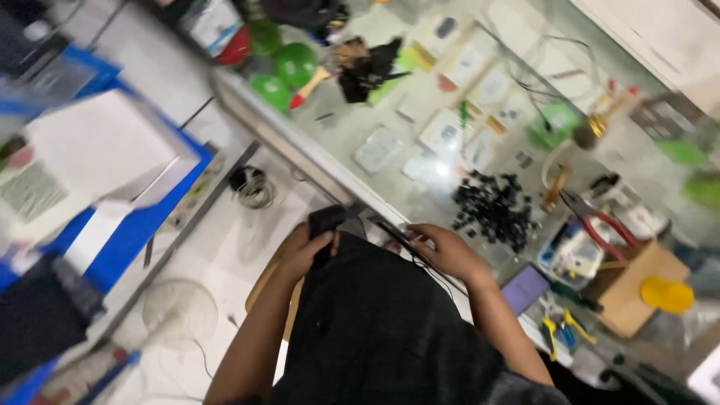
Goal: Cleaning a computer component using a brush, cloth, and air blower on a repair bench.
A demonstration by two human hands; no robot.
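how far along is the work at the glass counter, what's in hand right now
Done: nothing looks finished; a pile of small black parts lies loose on the glass counter. In hand: the left hand grips a small black block; the right hand pinches a thin black cable. Left: the red-handled pliers lie untouched.

A black adapter block (325,222) is seen beside a heap of black small parts (495,210), red-handled pliers (600,225), a yellow cap (667,294), green round lids (285,75) and a blue-edged white shelf (112,172).
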